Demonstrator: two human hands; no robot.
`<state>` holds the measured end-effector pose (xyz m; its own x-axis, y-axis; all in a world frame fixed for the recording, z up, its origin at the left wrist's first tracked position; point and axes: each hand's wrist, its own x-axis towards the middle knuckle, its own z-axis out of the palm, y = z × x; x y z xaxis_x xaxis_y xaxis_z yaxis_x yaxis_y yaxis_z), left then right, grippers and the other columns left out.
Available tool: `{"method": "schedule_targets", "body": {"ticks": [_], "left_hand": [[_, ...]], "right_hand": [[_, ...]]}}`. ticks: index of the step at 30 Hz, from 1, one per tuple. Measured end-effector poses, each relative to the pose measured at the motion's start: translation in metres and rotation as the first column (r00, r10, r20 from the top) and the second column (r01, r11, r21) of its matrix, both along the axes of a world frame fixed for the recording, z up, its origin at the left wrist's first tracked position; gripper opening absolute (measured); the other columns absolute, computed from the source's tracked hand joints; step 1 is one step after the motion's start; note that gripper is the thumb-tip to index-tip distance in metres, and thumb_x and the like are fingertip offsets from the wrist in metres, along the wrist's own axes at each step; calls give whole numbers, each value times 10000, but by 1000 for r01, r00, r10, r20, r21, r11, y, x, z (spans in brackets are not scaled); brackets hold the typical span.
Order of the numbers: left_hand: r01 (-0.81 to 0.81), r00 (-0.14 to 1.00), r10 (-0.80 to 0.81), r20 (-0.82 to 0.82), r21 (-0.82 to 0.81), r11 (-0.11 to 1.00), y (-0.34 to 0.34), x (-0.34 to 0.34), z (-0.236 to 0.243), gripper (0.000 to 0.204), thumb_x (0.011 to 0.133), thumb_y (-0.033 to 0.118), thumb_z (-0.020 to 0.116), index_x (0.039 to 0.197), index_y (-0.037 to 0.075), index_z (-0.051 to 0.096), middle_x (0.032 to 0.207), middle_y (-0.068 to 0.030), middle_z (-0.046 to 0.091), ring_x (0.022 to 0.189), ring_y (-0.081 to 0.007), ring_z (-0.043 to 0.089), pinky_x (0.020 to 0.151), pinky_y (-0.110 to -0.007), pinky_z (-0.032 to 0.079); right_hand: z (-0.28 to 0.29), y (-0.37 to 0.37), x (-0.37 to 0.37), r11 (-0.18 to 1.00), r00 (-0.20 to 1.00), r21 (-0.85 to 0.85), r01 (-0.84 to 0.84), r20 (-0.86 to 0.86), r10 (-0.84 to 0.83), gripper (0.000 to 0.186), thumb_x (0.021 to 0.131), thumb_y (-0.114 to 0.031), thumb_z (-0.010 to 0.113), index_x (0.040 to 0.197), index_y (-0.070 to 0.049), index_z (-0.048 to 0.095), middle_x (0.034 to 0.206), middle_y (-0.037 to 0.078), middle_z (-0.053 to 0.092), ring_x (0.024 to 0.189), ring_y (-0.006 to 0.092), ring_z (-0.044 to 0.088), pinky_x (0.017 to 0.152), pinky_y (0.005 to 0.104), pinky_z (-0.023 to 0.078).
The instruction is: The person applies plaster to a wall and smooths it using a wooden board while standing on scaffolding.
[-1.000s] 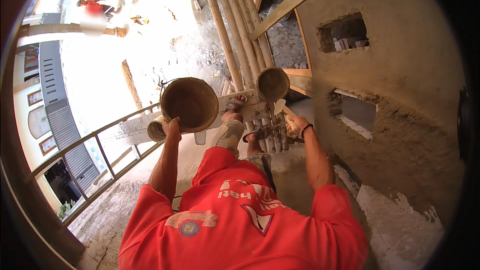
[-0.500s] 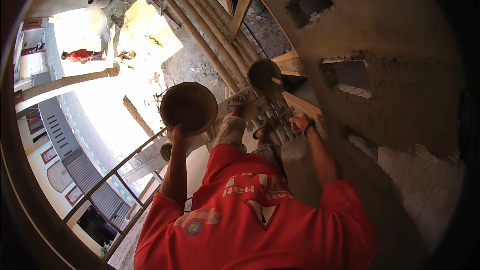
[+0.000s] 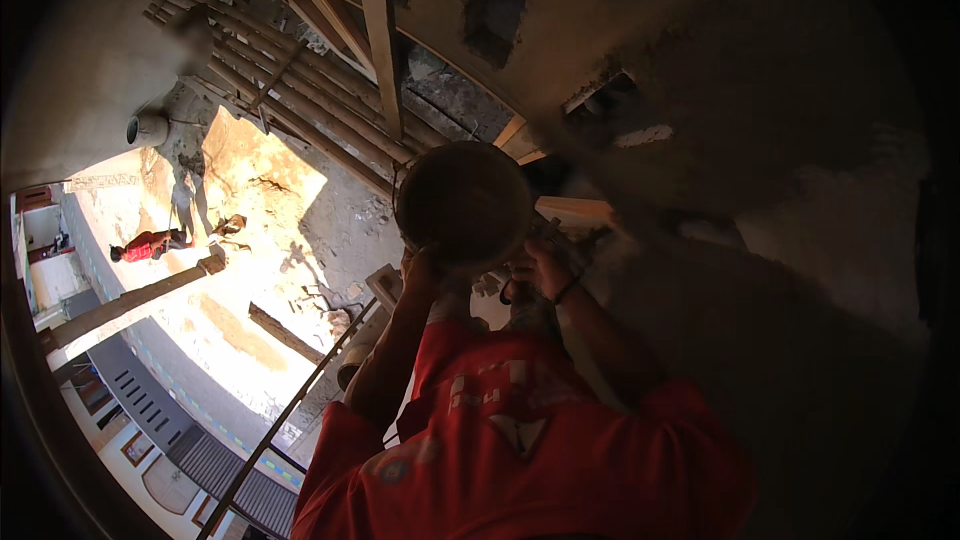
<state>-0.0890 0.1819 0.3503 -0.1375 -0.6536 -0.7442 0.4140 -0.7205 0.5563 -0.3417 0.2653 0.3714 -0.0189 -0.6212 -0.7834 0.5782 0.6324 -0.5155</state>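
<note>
1. Red cloth of my shirt (image 3: 520,440) fills the lower middle of the view, and both my forearms rise out of it toward a round pan.
2. My left hand (image 3: 418,272) is closed around the lower left rim of the pan, fingers curled over its edge.
3. My right hand (image 3: 542,265) grips the lower right rim in the same way; a dark band sits on that wrist.
4. Between the two hands the brown round pan (image 3: 463,202) is held up in front of me, its hollow side turned toward me; I cannot tell what is inside, as it lies in shadow.
5. Just right of the pan a pale wooden board (image 3: 578,210) juts out from the grey plastered wall (image 3: 760,140), which takes up the whole right side.
6. To my left a thin metal railing (image 3: 300,400) slants down.
7. Beyond the pan, bamboo poles (image 3: 300,100) lean in a bundle against the building.
8. Far below, on sunlit ground (image 3: 260,180), another person in red (image 3: 148,243) stands near a long pole.
</note>
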Motion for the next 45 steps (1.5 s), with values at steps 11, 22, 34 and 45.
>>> {"method": "schedule_targets", "body": {"ticks": [11, 22, 34, 45], "left_hand": [[540, 840, -527, 129, -294, 789, -17, -61, -58, 436, 777, 309, 665, 1176, 140, 616, 1149, -138, 609, 1035, -312, 594, 905, -408, 454], [718, 695, -418, 585, -593, 365, -114, -133, 91, 486, 870, 209, 587, 1320, 77, 461, 1297, -159, 473, 1189, -310, 476, 974, -468, 424], [735, 678, 451, 581, -549, -399, -297, -270, 349, 801, 903, 482, 551, 1456, 28, 192, 1451, -370, 72, 1372, -494, 115, 1062, -591, 245], [688, 720, 538, 438, -546, -477, -336, -359, 339, 864, 932, 634, 207, 1464, -26, 41, 1462, -372, -99, 1374, -480, -159, 1063, -629, -85]], "right_hand": [[37, 20, -28, 934, 925, -160, 320, -160, -344, 262, 916, -320, 540, 1017, -91, 615, 871, 3, 629, 736, 104, 560, 630, 280, 445], [12, 154, -56, 856, 600, 1, 518, -713, -363, 266, 858, -264, 645, 1061, -93, 623, 908, 18, 614, 797, 106, 583, 633, 274, 488], [-92, 340, -9, 448, 516, 362, 818, -806, -291, 204, 903, -213, 582, 934, -13, 607, 845, 66, 619, 685, 152, 569, 586, 296, 458], [-68, 322, 49, 66, 339, 370, 927, -747, -572, 247, 838, -160, 559, 624, -37, 553, 556, 73, 541, 424, 188, 522, 373, 321, 403]]}}
